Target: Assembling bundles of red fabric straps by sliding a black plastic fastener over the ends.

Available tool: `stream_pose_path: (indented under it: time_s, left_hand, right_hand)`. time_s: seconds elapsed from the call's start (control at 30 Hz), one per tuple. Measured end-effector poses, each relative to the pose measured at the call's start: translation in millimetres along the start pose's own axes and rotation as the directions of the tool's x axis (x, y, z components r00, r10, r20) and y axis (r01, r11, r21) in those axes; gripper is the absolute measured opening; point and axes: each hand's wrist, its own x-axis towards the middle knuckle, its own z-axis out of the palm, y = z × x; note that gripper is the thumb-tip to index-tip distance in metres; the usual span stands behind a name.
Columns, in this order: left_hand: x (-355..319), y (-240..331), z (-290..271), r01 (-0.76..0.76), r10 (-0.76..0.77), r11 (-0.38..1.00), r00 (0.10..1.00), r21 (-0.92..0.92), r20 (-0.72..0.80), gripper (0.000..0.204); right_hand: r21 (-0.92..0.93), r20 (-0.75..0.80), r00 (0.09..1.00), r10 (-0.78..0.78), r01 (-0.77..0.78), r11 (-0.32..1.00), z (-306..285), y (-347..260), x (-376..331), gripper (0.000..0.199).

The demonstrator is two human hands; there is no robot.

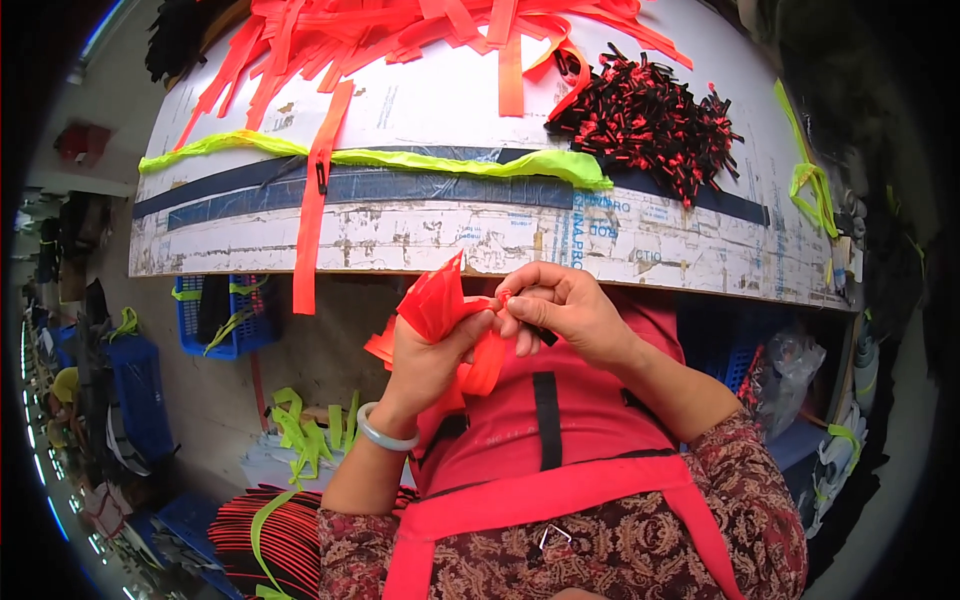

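In front of my red apron (pixel 520 415), my left hand (pixel 415 365) is closed round a folded bunch of bright orange-red fabric strips (pixel 435 300). Some strip ends hang below its fingers. My right hand (pixel 575 315) meets it at the fingertips, pinching the end of a strip. A short black piece (pixel 543 335) sticks out beneath the right fingers; how it joins the strip is hidden. Beyond both hands, a single orange-red strip (pixel 313 230) with a small black piece on it hangs over the table's front edge.
On the white table (pixel 400 235) lie a heap of orange-red strips (pixel 400 40), a pile of small black-and-red pieces (pixel 655 125) and a long yellow-green band (pixel 450 160). Below stand a blue crate (pixel 225 315) and yellow-green scraps (pixel 300 435). Red-and-black striped material (pixel 265 545) sits at lower left.
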Motion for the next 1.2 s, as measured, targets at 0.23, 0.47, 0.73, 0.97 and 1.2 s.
stream_pose_path:
  time_s: [0.23, 0.47, 0.73, 0.97, 1.2]
  left_hand:
    - [0.7, 1.4, 1.3, -0.049, 0.049, 0.999, 0.997, -0.015, 0.06, 0.016]
    - [0.8, 0.4, 1.0, -0.03, 0.025, 0.998, 0.996, 0.063, 0.083, 0.015]
    - [1.4, -10.5, -5.3, -0.018, 0.015, 0.993, 1.0, 0.115, 0.027, 0.015]
    - [1.2, -12.3, -10.3, -0.03, 0.03, 1.0, 0.999, -0.005, 0.031, 0.016]
    - [-4.3, -9.4, -18.5, -0.026, 0.025, 0.999, 0.999, -0.029, -0.022, 0.014]
  right_hand:
    - [0.012, -0.05, 0.998, -0.028, 0.029, 1.0, 4.6, 5.4, -0.1, 0.017]
    - [-0.025, 0.003, 0.999, 0.052, -0.052, 0.998, 0.8, 5.2, 1.3, 0.017]
    - [-0.371, -0.111, 0.986, -0.122, 0.072, 0.926, -8.5, 17.6, 3.9, 0.02]
    - [-0.054, 0.033, 0.95, 0.311, -0.309, 0.95, -16.1, 38.7, 12.2, 0.029]
    - [0.178, -0.08, 0.993, 0.087, -0.071, 0.981, -8.5, 26.8, 21.2, 0.035]
